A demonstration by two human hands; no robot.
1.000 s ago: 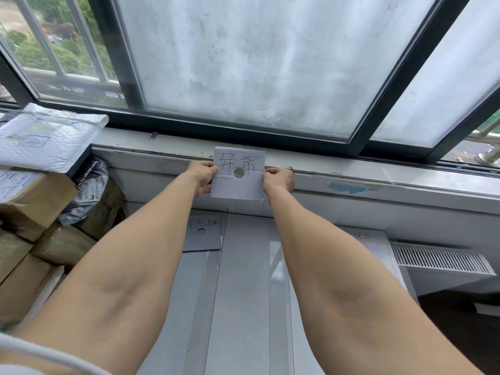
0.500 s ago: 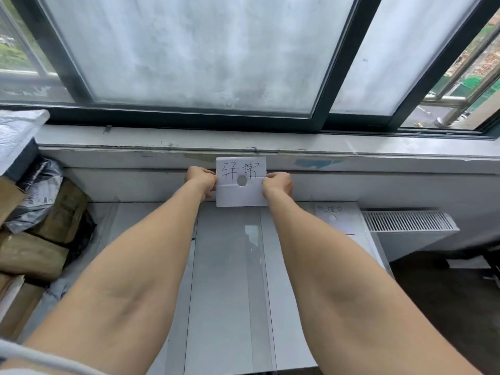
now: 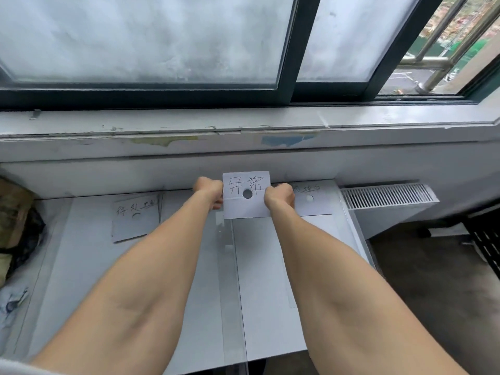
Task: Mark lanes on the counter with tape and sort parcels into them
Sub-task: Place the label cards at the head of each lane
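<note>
A white label card (image 3: 244, 205) with black handwriting and a round hole is held upright at the back of the grey counter (image 3: 81, 253). My left hand (image 3: 209, 192) pinches its left edge and my right hand (image 3: 280, 197) pinches its right edge. Clear tape strips (image 3: 228, 266) run front to back on the counter below the card. A second handwritten card (image 3: 135, 217) lies flat to the left. A third card (image 3: 311, 201) lies flat to the right, partly behind my right hand.
Brown and dark wrapped parcels (image 3: 16, 226) are piled at the left edge. A white wall and window sill (image 3: 243, 125) rise behind the counter. A white radiator (image 3: 389, 196) stands to the right, with dark floor (image 3: 433, 293) beyond the counter's right edge.
Both hands lowered the card from the sill ledge down to the counter's back edge. The view shifted right, so most of the parcel pile left the frame.
</note>
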